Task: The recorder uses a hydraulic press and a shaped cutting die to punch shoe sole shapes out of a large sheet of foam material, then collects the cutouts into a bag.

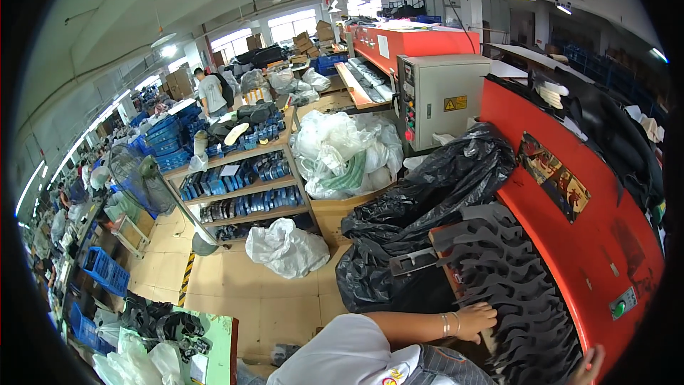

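Note:
My left hand (pixel 476 322), with bracelets at its wrist, lies at the left edge of a row of dark, wavy, flat pieces (pixel 509 278). Its fingers are slightly bent, and nothing shows in them. These pieces overlap in a long band beside the red machine (pixel 570 221). At the lower right, my right hand (pixel 588 365) shows only in part, its fingers apart near the machine's lower edge. The rest of that hand is cut off by the picture's rim.
A black plastic bag (pixel 427 199) bulges beyond the band. A grey control cabinet (pixel 445 93) stands behind it. Left of these are a white sack (pixel 288 248) on the floor and a shelf rack (pixel 246 189) of blue moulds. A green-topped table (pixel 219 339) is at the lower left.

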Available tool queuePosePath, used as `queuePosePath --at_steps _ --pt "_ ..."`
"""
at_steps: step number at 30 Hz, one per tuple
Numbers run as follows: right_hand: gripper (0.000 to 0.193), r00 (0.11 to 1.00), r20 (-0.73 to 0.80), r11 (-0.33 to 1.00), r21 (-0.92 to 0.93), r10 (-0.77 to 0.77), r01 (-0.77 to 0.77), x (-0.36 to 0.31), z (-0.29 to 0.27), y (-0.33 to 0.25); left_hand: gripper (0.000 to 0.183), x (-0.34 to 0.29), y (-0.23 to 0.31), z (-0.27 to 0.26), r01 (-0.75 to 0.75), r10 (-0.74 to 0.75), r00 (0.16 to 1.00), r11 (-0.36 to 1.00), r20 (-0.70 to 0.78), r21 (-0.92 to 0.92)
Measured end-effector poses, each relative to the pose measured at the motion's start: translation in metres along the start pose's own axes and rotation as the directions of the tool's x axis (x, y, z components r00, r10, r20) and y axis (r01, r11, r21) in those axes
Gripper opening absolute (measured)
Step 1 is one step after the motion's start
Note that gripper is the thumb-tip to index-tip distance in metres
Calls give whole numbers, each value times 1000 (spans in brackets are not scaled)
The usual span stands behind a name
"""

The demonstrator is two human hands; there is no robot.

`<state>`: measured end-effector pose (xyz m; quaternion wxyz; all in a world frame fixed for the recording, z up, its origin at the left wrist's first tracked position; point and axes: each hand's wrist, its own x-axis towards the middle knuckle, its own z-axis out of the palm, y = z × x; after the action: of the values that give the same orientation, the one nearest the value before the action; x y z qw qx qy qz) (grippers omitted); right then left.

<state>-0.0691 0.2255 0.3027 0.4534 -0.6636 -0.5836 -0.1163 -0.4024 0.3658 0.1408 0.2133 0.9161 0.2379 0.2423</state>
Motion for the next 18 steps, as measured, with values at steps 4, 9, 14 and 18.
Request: queuePosePath --at_steps 4,9,14,18 --pt "30 743 662 995 -98 93 -37 -40 58 -79 59 -5 -19 2 16 -16 1000 1000 -4 7" --pt "92 625 620 832 -548 475 -88 -96 105 -93 60 -4 -20 7 -8 12 998 998 -60 57" --pt "88 876 435 868 -495 209 38 -142 128 -43 60 -6 -18 -4 19 -13 998 994 -55 111" --pt "85 902 314 848 -521 296 -97 -143 139 -78 36 2 -4 -41 46 -61 996 977 65 209"
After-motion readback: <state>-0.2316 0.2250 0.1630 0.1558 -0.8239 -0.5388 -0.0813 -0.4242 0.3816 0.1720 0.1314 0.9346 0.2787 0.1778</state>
